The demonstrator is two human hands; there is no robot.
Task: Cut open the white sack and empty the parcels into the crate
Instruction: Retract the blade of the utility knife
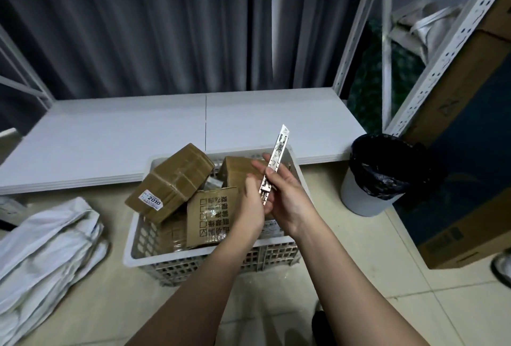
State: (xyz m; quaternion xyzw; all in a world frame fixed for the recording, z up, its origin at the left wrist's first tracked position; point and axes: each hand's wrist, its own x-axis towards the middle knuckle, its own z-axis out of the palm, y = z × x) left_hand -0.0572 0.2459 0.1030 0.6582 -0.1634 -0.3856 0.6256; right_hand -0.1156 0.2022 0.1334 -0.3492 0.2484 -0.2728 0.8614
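A white plastic crate [143, 257] stands on the tiled floor and holds several brown cardboard parcels [171, 182]. Over the crate both hands meet around a metal utility knife [276, 157] whose blade end points up and away. My right hand [287, 202] grips the knife's handle. My left hand [251, 207] pinches the knife's lower end with curled fingers. The white sack [47, 249] lies crumpled and flat on the floor to the left of the crate.
A low white platform [166, 130] runs behind the crate, with grey curtains beyond. A bin [373, 177] with a black liner stands at right, next to white metal shelving [442, 55] and large cardboard boxes [464, 207].
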